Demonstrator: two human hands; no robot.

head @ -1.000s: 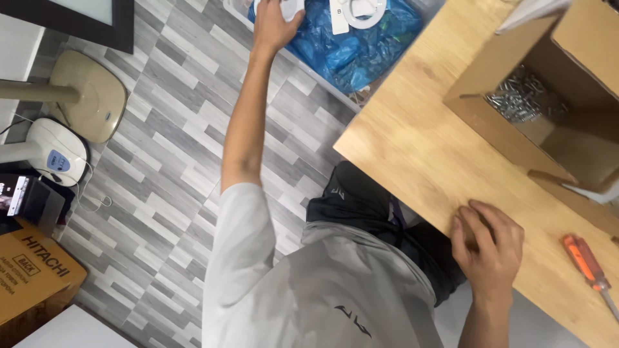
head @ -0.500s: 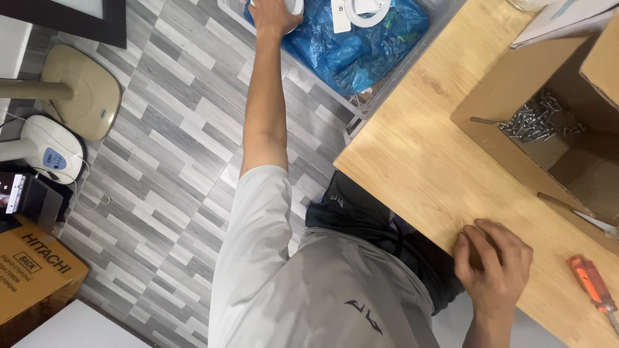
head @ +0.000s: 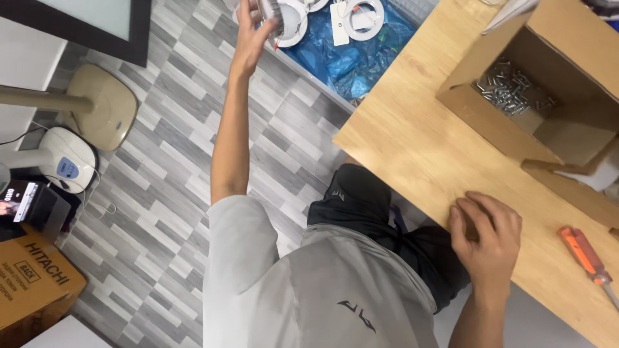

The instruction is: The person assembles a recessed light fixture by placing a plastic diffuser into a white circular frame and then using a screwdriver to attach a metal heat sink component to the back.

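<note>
Grey and white plank-patterned flooring (head: 161, 167) fills the left of the view, and a light wooden table (head: 419, 148) runs diagonally across the right. The person, in a grey T-shirt and dark shorts, sits at the table's near edge.

The left hand (head: 248, 42) is stretched far out over the floor, arm nearly straight, and holds a round recessed light fitting (head: 269, 14) at the top edge of the view. The fingers are curled round its rim. The fitting is tilted, its flat round face turned up and to the right, with a small red-tipped wire hanging from its lower side; part of it is cut off by the frame, so its full shape cannot be told. It is just beside a bin lined with blue plastic (head: 351, 55) that holds more white ring-shaped fittings (head: 361, 16).

The right hand (head: 487, 235) rests palm down on the table near its front edge, fingers loosely bent and gathered; whether anything lies under it cannot be told.

An orange-handled screwdriver (head: 583, 251) lies on the table just right of that hand, its long axis running from upper left to lower right, the shaft pointing to the lower right. Farther back stands an open cardboard box (head: 509, 129) holding a heap of silvery metal parts (head: 512, 90).

On the floor at left are a fan base (head: 106, 106), a small white appliance (head: 64, 161) and a brown carton (head: 32, 287).
</note>
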